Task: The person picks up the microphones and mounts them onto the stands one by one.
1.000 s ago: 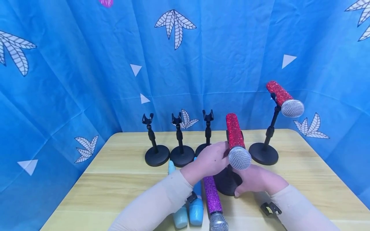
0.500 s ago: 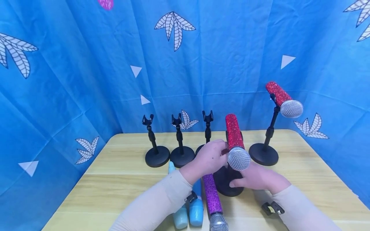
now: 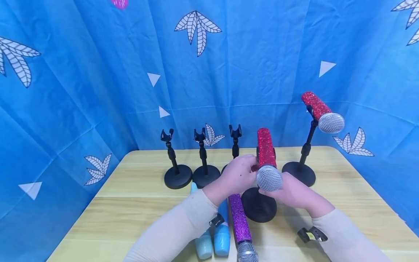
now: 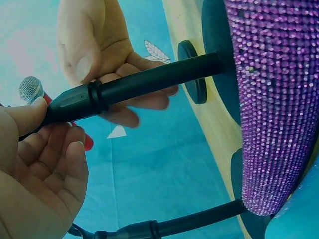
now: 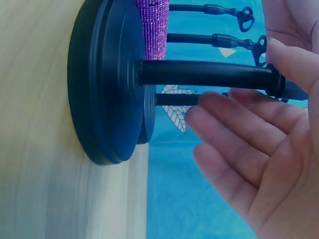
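Observation:
A red glittery microphone (image 3: 266,149) with a silver mesh head rests in the clip of a black microphone stand (image 3: 259,206). High on the stand, just under the clip, my left hand (image 3: 238,175) pinches it between thumb and fingers. My right hand (image 3: 296,193) is round the stand's middle. In the right wrist view its thumb lies at the collar on the pole (image 5: 204,74), with the fingers loosely bent behind. The left wrist view shows both hands at the pole (image 4: 154,80). The stand's round base is on the table.
Another red microphone (image 3: 317,107) sits on a stand (image 3: 298,174) at back right. Three stands with bare clips, including the leftmost stand (image 3: 178,177), line the back left. A purple microphone (image 3: 240,220) and two blue bottle-like objects, including the darker one (image 3: 222,238), lie in front.
My right hand has risen from the stand's base to the collar on its pole. The red microphone has turned slightly and its head shifted a little left. My left hand stays near the clip.

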Available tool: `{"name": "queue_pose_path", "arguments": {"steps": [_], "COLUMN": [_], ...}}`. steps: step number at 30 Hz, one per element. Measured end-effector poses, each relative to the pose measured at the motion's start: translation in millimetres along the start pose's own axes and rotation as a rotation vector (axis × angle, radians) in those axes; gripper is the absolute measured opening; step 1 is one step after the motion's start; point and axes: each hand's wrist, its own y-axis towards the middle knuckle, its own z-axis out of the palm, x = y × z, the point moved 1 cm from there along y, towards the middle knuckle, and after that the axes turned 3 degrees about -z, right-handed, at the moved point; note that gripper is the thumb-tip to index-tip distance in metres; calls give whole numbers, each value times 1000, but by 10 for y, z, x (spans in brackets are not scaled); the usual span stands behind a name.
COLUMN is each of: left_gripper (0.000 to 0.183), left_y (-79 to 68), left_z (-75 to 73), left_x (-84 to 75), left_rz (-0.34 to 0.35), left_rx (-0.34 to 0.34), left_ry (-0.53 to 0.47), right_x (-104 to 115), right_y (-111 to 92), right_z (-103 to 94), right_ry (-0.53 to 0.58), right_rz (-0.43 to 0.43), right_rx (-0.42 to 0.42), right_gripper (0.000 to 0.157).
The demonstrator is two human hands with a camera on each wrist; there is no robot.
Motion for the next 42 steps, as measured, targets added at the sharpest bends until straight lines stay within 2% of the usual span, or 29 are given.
{"name": "queue_pose_path", "arguments": {"steps": [3,7,19,24,27,31,35,38,42], "left_gripper": [22,25,15,9,7,8,10,12,14], "left_y": [5,19,97,118,118,120,125,118,104], "left_z": [-18,-56,-227,-281,-294,-310,-330,-337,-328], "left_x": [-18,-53,-158,-207,-221,-243,-258,-261,-265], "left_rz": [4,15,62,63,75,109,116,94,67], "left_rx": [0,-11,-77,-99,-117,-143,-150,-141,-132], "left_ry": [9,20,-17,-7,4,4,-10,-25,-25], "right_x": [16,48,154,162,159,162,168,164,161], "right_y": [2,0,16,35,37,39,71,91,70], "right_z": [-10,-28,-43,-48,-40,-2,60,95,88], "right_ry": [-20,-13,8,3,-13,0,55,67,64], "right_rz": [-51,-83,-121,-173,-177,-132,-23,36,-15], "right_rx": [-51,-123,-236,-248,-255,-286,-301,-292,-285], "right_gripper": [26,20,23,24,23,15,27,34,29]}}
